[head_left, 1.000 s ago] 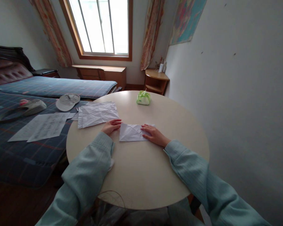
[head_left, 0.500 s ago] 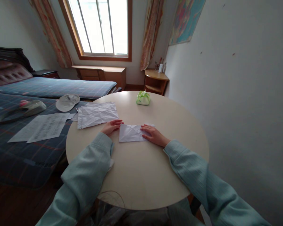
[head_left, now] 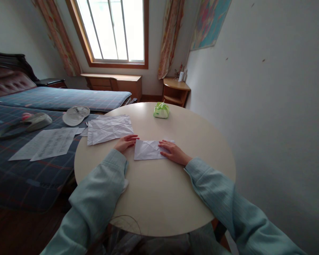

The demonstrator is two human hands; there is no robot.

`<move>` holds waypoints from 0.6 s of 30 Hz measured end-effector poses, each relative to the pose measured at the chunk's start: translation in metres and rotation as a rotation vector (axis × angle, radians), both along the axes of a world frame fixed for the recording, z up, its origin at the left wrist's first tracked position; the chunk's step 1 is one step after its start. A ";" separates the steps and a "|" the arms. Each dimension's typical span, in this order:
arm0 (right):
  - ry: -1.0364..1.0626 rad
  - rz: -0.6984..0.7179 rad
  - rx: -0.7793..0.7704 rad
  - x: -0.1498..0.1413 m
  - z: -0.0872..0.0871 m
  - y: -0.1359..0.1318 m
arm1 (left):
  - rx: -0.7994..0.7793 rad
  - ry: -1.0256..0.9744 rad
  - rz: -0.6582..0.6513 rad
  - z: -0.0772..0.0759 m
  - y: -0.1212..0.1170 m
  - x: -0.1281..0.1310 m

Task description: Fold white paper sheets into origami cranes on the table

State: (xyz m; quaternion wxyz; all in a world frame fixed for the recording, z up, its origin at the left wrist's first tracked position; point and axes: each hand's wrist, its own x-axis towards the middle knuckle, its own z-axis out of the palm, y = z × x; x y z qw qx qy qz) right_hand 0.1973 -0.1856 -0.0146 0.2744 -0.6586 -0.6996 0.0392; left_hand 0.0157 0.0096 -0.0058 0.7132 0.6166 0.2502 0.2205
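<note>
A folded sheet of white paper (head_left: 146,150), creased across its face, lies on the round table in front of me. My right hand (head_left: 173,151) rests flat on its right part, fingers stretched out and pointing left, hiding some of it. At the paper's upper left corner is my left hand (head_left: 126,142), its fingers extended with the tips at the edge. Just beyond my left hand, several crumpled white sheets (head_left: 110,128) lie in a loose stack on the table's left side.
The round cream table (head_left: 159,198) fills the middle. A green tissue pack (head_left: 161,110) stands near its far edge. Left of it, a bed (head_left: 10,180) holds printed sheets (head_left: 49,143), a light cap (head_left: 76,115) and a grey visor (head_left: 38,121). A white wall (head_left: 276,124) runs along the right.
</note>
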 end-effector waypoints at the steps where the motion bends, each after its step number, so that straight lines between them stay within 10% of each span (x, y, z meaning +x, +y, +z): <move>1: 0.001 0.000 -0.002 0.000 0.000 0.000 | 0.011 -0.010 0.002 -0.001 0.000 0.001; 18: 0.024 0.022 -0.004 -0.002 0.003 0.000 | 0.430 0.059 0.351 -0.016 0.005 0.009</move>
